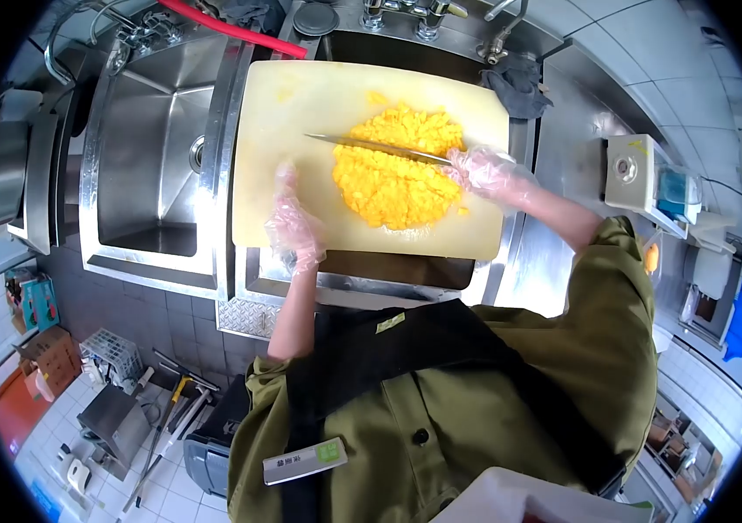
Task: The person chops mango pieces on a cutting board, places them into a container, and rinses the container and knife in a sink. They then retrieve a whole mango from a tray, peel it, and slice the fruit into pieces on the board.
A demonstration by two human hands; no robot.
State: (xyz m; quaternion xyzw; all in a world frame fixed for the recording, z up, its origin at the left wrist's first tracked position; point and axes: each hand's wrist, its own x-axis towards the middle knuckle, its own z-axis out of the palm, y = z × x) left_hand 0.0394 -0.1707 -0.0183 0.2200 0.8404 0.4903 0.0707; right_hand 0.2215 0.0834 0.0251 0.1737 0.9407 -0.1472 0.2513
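Note:
My right hand [486,172], in a clear plastic glove, grips the handle of a long kitchen knife [371,147]. Its blade points left and lies across a heap of chopped yellow food [397,190] in small pieces, which looks like diced fruit. The heap spreads over the middle right of a large white cutting board [275,113]. My left hand [292,220], gloved the same way, rests at the board's lower left with its fingers stretched out and nothing in them. A gap of bare board separates it from the heap.
The board bridges a sink [388,268]; another steel sink [162,131] stands to the left. Behind are taps [428,17], a red hose [231,28] and a dark cloth [517,91]. A white dispenser [631,170] stands on the right.

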